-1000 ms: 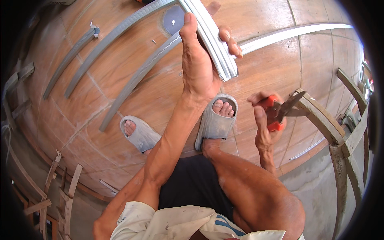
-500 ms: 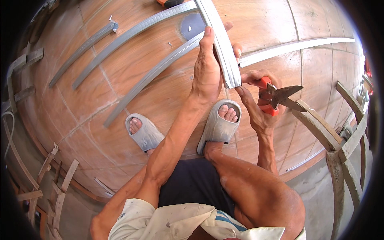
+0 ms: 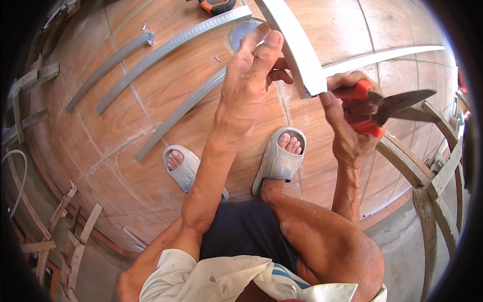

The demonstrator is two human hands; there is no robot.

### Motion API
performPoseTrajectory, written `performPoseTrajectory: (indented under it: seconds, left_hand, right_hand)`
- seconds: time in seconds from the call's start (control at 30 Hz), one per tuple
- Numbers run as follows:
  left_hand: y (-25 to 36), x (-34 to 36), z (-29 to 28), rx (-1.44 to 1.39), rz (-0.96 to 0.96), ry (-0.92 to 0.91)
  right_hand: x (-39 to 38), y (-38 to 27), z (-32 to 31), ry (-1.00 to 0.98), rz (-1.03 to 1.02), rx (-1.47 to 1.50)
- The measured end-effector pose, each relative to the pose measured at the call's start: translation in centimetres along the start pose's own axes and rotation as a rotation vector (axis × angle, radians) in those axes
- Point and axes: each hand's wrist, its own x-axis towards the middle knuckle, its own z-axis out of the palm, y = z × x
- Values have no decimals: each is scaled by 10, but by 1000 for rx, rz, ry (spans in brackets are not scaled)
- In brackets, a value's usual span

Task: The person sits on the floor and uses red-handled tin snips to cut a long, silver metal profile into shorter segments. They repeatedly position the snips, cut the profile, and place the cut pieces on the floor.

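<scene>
My left hand holds a long white metal profile near its lower end, with my thumb on the near side and fingertips bent underneath. My right hand is closed on metal snips with red handles, their dark blades apart and pointing right. Its thumb touches or lies very close to the profile's cut end. Below the hands are my two feet in grey slides, on tiled flooring.
Several grey metal strips lie on the left; another long white strip stretches right. An orange tape measure sits at the top, near a blue-grey disc. Wooden frames stand at both sides.
The profile has turned, showing its plain white face. My left hand has shifted its hold, and my right hand with the snips has moved up and right to the profile's end.
</scene>
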Motion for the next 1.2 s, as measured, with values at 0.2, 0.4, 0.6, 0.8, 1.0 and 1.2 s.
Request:
performPoseTrajectory:
  seconds: [0.2,0.4,0.6,0.8,1.0,1.2]
  left_hand:
    - [13,-11,10,115,151,122]
    - [33,-36,17,732,433,113]
    - [25,-42,31,834,600,274]
    - [22,-45,36,874,704,308]
    - [26,-42,36,785,667,287]
    - [37,-38,20,788,558,177]
  right_hand:
    - [11,-22,3,80,85,21]
    - [12,-22,-2,61,24,23]
    - [12,-17,-2,74,8,-5]
    - [14,-15,-3,78,-21,22]
    - [25,-13,-16,-35,-32,-12]
    - [52,-6,-32,-294,26,149]
